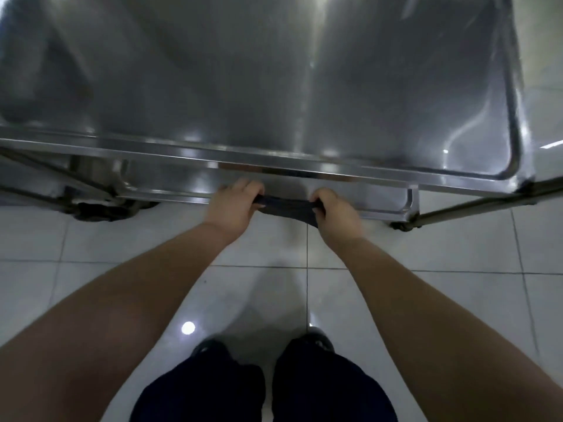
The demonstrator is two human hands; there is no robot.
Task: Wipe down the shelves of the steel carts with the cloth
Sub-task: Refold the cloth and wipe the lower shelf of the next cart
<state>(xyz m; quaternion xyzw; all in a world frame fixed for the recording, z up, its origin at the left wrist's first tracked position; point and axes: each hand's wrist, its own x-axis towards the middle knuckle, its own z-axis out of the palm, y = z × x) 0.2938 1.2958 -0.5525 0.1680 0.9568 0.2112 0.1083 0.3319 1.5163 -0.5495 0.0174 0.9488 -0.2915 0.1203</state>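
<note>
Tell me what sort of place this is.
Likely a commercial kitchen or clinic service area; I can't tell which. Clues: a stainless steel cart with a lower shelf, a castor under it, and a glossy white tiled floor.

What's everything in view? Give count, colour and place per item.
shiny steel cart: 1, silver-grey, fills the upper frame
lower steel shelf: 1, silver-grey, under the top shelf's near edge
dark crumpled cloth: 1, black, stretched between both hands in front of the cart's near edge
castor wheels: 2 visible, dark, under the cart's near corners
glossy tiled floor: 1, white, beneath everything
dark trousers: 1 pair, navy-black, bottom centre
left hand: 1, grips the cloth's left end
right hand: 1, grips the cloth's right end
</note>
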